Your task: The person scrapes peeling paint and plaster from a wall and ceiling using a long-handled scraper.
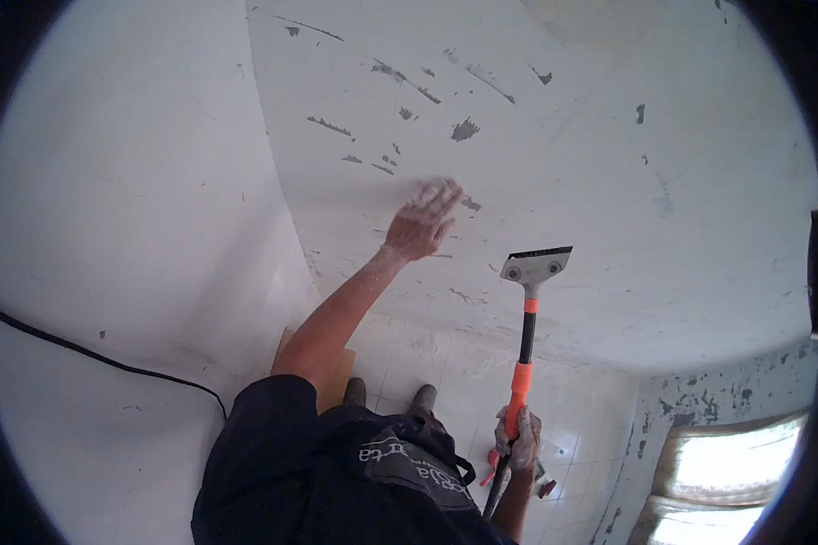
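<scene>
My left hand (425,218), whitened with dust, reaches up flat against the white wall (554,163), its fingers stretched out beside a small grey scraped patch. Nothing shows in it. Lower down and to the right, my right hand (521,439) is wrapped round the black and orange handle of a long-handled scraper (522,377). The tool points upward, its wide grey metal head with a dark blade edge topmost. Whether that blade touches the wall, I cannot tell. Grey streaks and chipped spots mark the wall above my left hand.
A plain white wall (127,182) meets this one at a corner on the left, with a black cable (100,356) along it. Below are a tiled floor (445,363), a brown board (338,381) by my shoes, and small red items (493,459). A covered window (727,463) is at lower right.
</scene>
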{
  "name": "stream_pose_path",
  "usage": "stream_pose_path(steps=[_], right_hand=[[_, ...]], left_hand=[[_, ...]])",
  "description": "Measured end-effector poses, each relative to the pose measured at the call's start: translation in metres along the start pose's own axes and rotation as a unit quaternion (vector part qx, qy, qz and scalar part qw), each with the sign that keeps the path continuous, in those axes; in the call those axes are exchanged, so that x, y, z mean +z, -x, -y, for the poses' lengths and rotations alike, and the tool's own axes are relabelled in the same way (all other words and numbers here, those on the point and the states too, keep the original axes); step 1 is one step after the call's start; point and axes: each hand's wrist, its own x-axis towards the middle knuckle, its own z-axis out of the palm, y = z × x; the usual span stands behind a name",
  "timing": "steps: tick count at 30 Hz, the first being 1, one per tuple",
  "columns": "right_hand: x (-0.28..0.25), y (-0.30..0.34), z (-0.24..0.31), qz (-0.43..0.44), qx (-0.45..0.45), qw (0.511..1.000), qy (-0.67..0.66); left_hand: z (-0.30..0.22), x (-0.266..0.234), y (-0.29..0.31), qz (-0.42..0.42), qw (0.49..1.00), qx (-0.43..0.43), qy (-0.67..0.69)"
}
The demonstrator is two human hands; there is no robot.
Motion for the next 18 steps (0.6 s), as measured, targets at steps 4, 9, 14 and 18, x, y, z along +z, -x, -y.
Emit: stream_pose_path(steps=[4,9,14,18], right_hand=[[-0.002,0.001,-0.001,-0.006,0.019,1.0,-0.005],[-0.002,-0.002,0.0,0.009,0.008,1.0,0.023],[-0.001,-0.004,0.001,0.022,0.006,0.999,0.035],[0.001,-0.006,-0.001,0.035,0.005,0.999,0.006]], left_hand=[[0.001,0.007,-0.006,-0.156,0.977,-0.135,-0.057],[-0.013,0.028,0.041,-0.008,0.988,-0.152,-0.034],[-0.004,0.018,0.062,0.013,0.969,-0.247,-0.021],[0.002,0.001,0.028,-0.135,0.974,-0.173,-0.055]])
